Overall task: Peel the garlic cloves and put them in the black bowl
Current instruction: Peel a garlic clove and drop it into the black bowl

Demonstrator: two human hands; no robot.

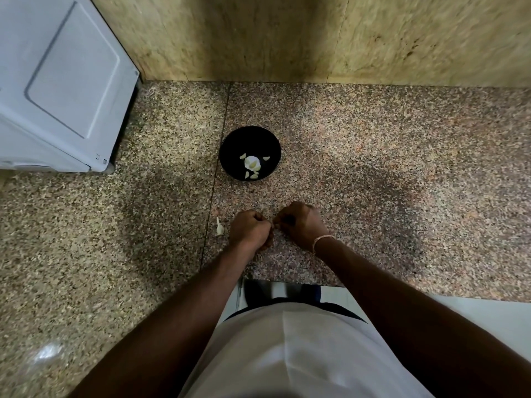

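I logged several peeled cloves [253,165] already in the black bowl [230,150], far of centre, while left hand [249,229] and right hand [298,222] met near, fingers curled, apparently pinching one hidden clove.

Black bowl [230,147], pale cream garlic cloves [252,163], speckled pink-brown granite counter [373,168], white appliance [57,81].
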